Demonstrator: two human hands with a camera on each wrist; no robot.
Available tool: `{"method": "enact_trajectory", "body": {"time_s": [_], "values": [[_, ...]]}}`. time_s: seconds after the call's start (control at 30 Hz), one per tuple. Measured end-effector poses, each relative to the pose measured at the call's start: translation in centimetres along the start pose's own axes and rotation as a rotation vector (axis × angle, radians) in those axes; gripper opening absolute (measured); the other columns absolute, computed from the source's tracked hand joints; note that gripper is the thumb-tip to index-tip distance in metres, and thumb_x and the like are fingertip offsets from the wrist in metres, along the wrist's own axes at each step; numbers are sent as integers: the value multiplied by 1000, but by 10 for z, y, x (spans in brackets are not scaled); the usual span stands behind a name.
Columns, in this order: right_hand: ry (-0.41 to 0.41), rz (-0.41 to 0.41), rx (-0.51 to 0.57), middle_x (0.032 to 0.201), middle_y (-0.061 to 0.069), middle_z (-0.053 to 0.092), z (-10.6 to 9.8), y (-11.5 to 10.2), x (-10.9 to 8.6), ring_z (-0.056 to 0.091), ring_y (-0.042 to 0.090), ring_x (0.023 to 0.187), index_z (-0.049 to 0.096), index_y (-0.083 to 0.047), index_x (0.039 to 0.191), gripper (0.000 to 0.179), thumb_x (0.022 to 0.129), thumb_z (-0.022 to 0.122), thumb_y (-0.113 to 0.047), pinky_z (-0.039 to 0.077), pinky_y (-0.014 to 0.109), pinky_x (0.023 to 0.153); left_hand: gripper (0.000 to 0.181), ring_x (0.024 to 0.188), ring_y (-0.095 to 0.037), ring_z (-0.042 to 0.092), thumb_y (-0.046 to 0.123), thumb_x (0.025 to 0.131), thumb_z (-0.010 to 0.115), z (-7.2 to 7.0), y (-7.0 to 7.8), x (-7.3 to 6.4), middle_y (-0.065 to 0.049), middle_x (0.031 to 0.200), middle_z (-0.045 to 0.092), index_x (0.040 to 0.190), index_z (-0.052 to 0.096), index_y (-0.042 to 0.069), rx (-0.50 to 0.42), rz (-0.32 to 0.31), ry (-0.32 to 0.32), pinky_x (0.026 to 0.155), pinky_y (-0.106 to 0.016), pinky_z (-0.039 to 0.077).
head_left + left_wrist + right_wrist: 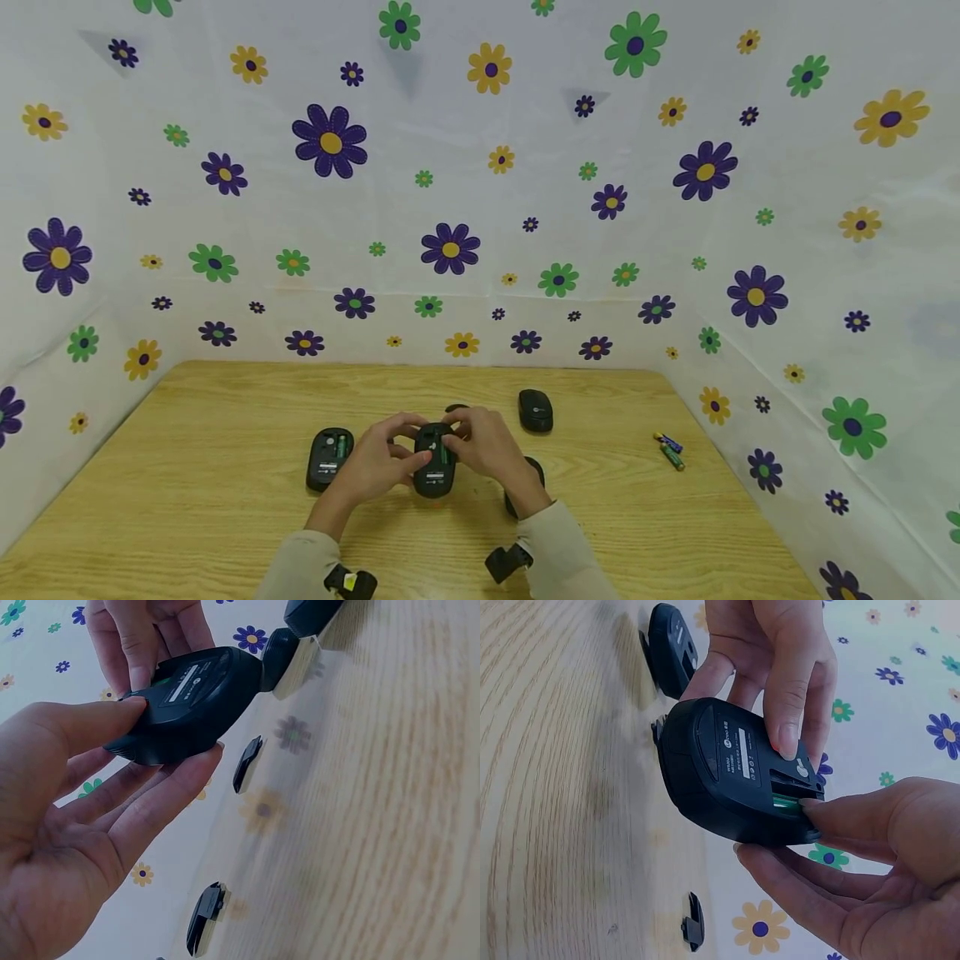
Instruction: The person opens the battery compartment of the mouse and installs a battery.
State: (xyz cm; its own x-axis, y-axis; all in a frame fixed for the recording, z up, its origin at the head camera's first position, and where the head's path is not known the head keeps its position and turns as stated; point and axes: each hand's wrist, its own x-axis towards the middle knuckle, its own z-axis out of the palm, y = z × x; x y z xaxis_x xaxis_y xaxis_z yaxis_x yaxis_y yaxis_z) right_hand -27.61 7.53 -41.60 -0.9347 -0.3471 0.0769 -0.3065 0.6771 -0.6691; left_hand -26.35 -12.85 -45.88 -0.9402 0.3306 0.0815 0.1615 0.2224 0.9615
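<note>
A black computer mouse (pixel 435 482) is held bottom side up between both hands, its label showing. My left hand (pixel 377 461) grips its left side, thumb on the underside and fingers below, as the left wrist view also shows. My right hand (pixel 486 448) holds the other side, its fingers under the shell. In the right wrist view the right thumb (pixel 840 814) presses at the end of a green battery (pixel 785 802) in the uncovered battery slot. To the left another mouse (pixel 324 471) lies bottom up with a green battery in its slot.
A mouse (pixel 536 408) rests upright at the back right. Another dark mouse (pixel 536 472) is partly hidden by the right wrist. Two loose batteries, one blue and yellow (pixel 667 442) and one green (pixel 672 457), lie at the right. Flowered cloth (pixel 450 183) walls the table.
</note>
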Motion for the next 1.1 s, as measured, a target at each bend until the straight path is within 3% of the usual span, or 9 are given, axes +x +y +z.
{"method": "enact_trajectory", "body": {"time_s": [0.33, 0.6, 0.8, 0.93, 1.1], "values": [[-11, -24, 6, 100, 19, 78, 0, 2, 2, 76, 22, 81, 72, -5, 122, 24, 99, 69, -11, 63, 30, 66, 44, 88, -20, 74, 9, 95, 74, 2, -1, 1, -24, 132, 59, 137, 59, 11, 13, -28, 32, 67, -41, 67], [-70, -20, 65, 106, 21, 75, 0, 6, 7, 76, 24, 82, 67, -4, 128, 28, 100, 67, -7, 64, 26, 61, 45, 90, -21, 75, 9, 97, 72, 3, -1, 2, -26, 133, 58, 139, 57, 9, 4, -32, 50, 68, -40, 67], [-71, -18, 35, 106, 21, 75, 3, 9, 14, 74, 23, 83, 63, -3, 134, 40, 95, 71, -3, 63, 28, 65, 45, 85, -20, 75, 9, 96, 73, 5, -5, 9, -24, 130, 61, 139, 60, 12, 30, -52, 125, 64, -39, 66], [-69, 13, 70, 109, 22, 74, 5, 11, 20, 73, 26, 90, 63, -3, 133, 41, 94, 72, 0, 64, 32, 68, 46, 79, -18, 74, 9, 96, 73, 7, -8, 16, -21, 126, 64, 140, 62, 14, 65, -90, 186, 62, -37, 65], [-63, 32, 71, 114, 21, 72, 9, 14, 29, 71, 31, 102, 62, -3, 134, 44, 92, 74, 1, 65, 42, 82, 46, 75, -19, 73, 8, 96, 72, 6, -9, 24, -22, 123, 65, 141, 62, 11, 97, -137, 226, 61, -36, 65]]}}
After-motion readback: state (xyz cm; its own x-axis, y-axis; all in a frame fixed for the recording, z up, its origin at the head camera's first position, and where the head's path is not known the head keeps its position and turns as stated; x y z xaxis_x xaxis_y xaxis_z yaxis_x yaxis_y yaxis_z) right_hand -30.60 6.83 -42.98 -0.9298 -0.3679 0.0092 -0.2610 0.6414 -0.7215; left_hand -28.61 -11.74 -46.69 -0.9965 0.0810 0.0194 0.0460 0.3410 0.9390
